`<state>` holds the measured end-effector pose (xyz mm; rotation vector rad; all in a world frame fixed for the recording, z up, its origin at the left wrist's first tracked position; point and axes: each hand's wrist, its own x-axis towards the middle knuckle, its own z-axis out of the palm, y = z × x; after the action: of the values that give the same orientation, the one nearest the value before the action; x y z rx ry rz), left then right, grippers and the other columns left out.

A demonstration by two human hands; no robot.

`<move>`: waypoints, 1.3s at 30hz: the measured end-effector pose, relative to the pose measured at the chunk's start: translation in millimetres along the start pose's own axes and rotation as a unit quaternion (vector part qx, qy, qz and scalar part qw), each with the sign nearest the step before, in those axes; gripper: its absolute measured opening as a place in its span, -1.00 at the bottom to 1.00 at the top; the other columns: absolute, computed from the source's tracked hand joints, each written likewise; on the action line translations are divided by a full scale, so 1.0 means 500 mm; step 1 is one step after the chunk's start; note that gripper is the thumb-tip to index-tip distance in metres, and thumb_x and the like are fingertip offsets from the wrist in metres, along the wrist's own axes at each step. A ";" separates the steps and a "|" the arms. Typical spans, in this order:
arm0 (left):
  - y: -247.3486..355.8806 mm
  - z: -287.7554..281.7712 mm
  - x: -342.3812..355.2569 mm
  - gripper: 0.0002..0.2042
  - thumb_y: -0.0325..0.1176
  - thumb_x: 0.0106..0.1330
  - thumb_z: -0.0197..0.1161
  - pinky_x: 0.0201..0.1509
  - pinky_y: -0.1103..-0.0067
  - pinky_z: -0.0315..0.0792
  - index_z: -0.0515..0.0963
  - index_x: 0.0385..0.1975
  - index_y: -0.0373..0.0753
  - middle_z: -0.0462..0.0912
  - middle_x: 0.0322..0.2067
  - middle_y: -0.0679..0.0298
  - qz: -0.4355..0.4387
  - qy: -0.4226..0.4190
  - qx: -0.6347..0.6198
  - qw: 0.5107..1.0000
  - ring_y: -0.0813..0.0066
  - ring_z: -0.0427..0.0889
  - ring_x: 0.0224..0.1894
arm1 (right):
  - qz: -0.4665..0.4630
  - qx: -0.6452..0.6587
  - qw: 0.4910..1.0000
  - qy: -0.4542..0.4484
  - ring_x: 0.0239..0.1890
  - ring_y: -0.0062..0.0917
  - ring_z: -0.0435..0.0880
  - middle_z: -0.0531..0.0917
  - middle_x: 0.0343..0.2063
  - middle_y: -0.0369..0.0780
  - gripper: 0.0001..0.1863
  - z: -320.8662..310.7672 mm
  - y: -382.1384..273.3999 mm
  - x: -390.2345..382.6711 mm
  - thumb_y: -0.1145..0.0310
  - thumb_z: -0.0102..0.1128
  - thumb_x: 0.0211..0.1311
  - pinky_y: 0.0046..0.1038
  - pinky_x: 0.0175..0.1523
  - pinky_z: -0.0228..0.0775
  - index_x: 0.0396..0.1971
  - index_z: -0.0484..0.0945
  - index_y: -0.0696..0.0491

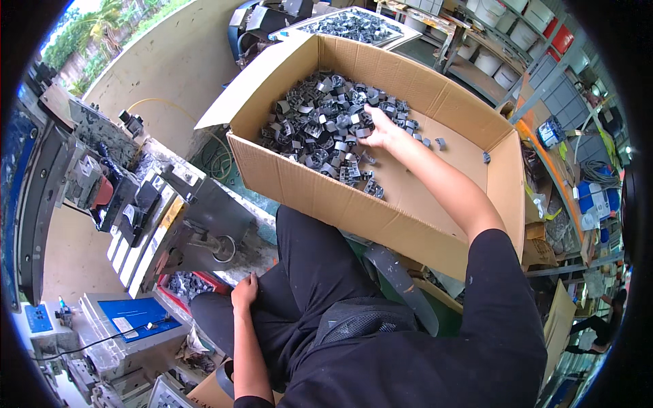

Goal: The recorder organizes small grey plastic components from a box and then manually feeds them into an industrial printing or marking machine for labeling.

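A long open cardboard box (pixel 340 197) stands in front of me, tilted in the view. A heap of small dark-grey curved plastic parts (pixel 313 126) fills its left half. My right hand (pixel 378 130) reaches in at the heap's right edge, thumb and fingers closed around a grey plastic part (pixel 363 132). A few loose parts (pixel 441 143) lie on the box floor beyond my wrist. Down at my left thigh, my left hand (pixel 245 292) rests with curled fingers, and no object shows in it.
On my left stands a machine with a slotted metal bed (pixel 146 231). Below it are a red tray of grey parts (pixel 194 285) and a blue-topped control box (pixel 136 318). Beyond the cardboard box, more parts (pixel 357 26) lie on a white tray. Shelves with white buckets (pixel 487 60) stand far right.
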<state>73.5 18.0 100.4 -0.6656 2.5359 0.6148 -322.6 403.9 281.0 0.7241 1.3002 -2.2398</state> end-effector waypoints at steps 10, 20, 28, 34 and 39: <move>-0.004 0.002 0.007 -0.42 0.16 0.46 -0.26 0.14 0.22 0.44 0.62 0.01 -0.13 0.65 -0.10 -0.14 -0.025 -0.009 -0.001 1.000 -0.09 0.60 0.03 | -0.075 -0.045 0.983 -0.163 0.37 0.10 0.18 0.03 0.41 0.07 -0.25 0.128 -0.197 0.014 -0.03 -0.09 0.48 0.19 0.35 0.20 0.50 -0.18 -0.19; -0.014 -0.003 -0.007 -0.41 0.16 0.46 -0.25 0.15 0.24 0.44 0.62 0.00 -0.15 0.64 -0.08 -0.12 -0.040 -0.007 -0.016 0.999 -0.07 0.60 0.06 | -0.455 -0.689 0.546 0.145 0.01 -0.19 0.63 0.62 0.03 -0.10 -0.60 -0.258 -0.252 -0.007 0.06 0.01 0.45 -0.27 0.00 0.49 0.02 0.56 0.05; -0.023 0.003 -0.005 -0.40 0.14 0.47 -0.27 0.13 0.21 0.44 0.65 -0.05 -0.19 0.66 -0.12 -0.12 -0.038 0.002 -0.009 0.999 -0.09 0.61 0.02 | -0.384 -0.767 0.432 0.280 -0.04 -0.10 0.62 0.67 -0.15 -0.02 -0.66 -0.603 -0.274 -0.179 0.14 0.00 0.42 -0.15 0.05 0.44 -0.15 0.59 0.11; -0.011 0.002 -0.003 -0.39 0.14 0.47 -0.27 0.14 0.21 0.43 0.64 -0.05 -0.20 0.66 -0.12 -0.13 -0.024 0.001 -0.006 1.000 -0.09 0.61 0.02 | -0.234 -0.686 0.521 0.450 0.08 0.01 0.56 0.64 -0.06 0.05 -0.46 -0.652 -0.220 -0.113 -0.08 -0.15 0.41 -0.04 0.21 0.34 -0.03 0.58 0.08; -0.017 0.006 -0.011 -0.40 0.14 0.47 -0.27 0.14 0.22 0.44 0.64 -0.04 -0.19 0.65 -0.11 -0.14 -0.039 0.013 -0.007 0.999 -0.11 0.60 0.03 | -0.275 -0.630 0.489 0.538 0.14 -0.11 0.54 0.64 -0.04 0.00 -0.50 -0.561 -0.145 -0.034 -0.08 -0.13 0.41 -0.15 0.23 0.36 -0.01 0.59 -0.01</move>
<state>83.4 14.7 98.5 -0.7770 2.5177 0.6015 -293.7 686.6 221.7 1.0659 3.3830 -0.0735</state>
